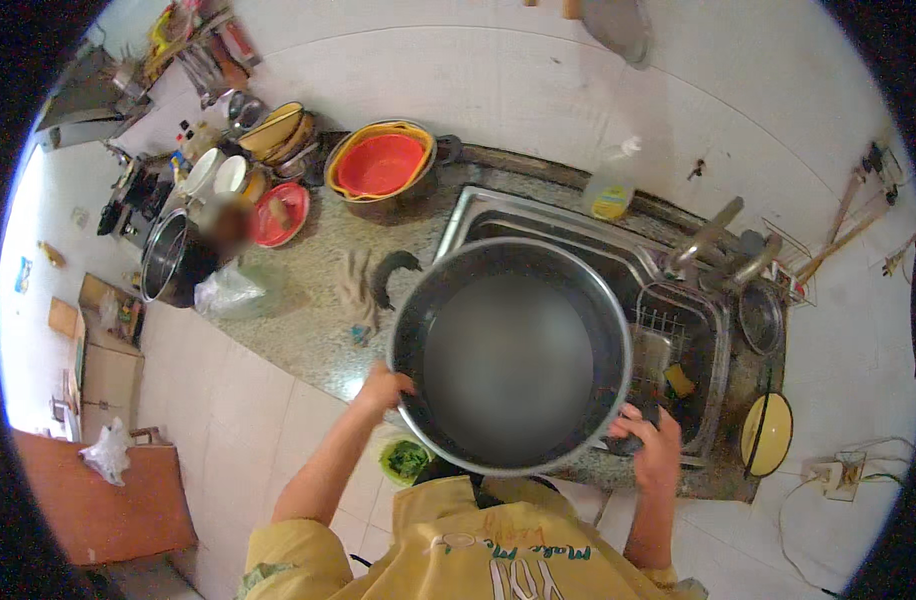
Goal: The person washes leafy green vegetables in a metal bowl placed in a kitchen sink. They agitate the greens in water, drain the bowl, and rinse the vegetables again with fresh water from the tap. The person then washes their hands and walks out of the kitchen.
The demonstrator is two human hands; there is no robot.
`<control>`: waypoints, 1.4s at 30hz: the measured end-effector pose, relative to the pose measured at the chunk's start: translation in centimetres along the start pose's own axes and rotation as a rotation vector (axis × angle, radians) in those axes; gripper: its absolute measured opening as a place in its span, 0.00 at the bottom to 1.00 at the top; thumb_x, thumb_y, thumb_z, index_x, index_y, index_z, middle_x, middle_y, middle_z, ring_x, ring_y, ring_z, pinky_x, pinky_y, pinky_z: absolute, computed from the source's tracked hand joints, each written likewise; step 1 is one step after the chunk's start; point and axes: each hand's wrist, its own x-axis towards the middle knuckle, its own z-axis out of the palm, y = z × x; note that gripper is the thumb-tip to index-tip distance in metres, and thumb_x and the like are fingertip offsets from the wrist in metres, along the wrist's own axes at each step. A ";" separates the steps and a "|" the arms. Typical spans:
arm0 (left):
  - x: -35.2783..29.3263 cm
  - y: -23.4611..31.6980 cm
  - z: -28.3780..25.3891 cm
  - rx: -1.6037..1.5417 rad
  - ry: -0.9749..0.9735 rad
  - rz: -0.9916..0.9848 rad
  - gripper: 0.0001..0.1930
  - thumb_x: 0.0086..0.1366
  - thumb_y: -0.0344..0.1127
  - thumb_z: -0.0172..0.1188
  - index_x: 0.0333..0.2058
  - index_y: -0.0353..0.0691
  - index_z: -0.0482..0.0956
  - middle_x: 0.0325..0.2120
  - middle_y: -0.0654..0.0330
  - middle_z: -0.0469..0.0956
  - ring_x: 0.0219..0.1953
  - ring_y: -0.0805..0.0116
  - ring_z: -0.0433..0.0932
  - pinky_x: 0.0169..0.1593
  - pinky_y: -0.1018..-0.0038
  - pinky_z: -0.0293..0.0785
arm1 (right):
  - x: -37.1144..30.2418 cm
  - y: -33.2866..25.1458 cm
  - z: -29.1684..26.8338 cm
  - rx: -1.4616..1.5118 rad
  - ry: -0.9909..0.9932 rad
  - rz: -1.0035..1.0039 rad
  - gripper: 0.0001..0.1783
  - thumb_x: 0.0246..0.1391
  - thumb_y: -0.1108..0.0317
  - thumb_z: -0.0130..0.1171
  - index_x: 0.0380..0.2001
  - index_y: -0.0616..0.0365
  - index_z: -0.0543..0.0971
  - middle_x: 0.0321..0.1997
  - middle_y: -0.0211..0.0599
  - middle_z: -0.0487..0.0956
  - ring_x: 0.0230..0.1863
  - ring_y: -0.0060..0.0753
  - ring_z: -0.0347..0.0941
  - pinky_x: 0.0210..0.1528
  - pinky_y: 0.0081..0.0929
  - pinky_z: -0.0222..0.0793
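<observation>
I've got the large metal pot (508, 370) between left hand (386, 388), gripping its near-left edge, and right hand (656, 442), fingers curled at the dark handle (630, 440) opposite. Yellow sponge (679, 380) lies in the sink (724, 345), just beyond right hand.

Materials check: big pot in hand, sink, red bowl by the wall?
Pot: metal, likely aluminium or steel; dull grey interior with a brighter rim.
Sink: probably stainless steel; silvery, with bright highlights along its rim.
Red bowl: looks like plastic; uniform bright colour, smooth, though enamel can't be ruled out.
</observation>
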 end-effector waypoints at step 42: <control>2.1 -19.4 -12.7 0.209 0.703 0.626 0.17 0.59 0.19 0.50 0.48 0.36 0.74 0.54 0.52 0.68 0.55 0.59 0.69 0.47 0.72 0.72 | 22.0 3.4 0.1 -0.790 0.461 -0.668 0.27 0.51 0.80 0.46 0.57 0.60 0.66 0.57 0.59 0.68 0.57 0.57 0.65 0.60 0.39 0.61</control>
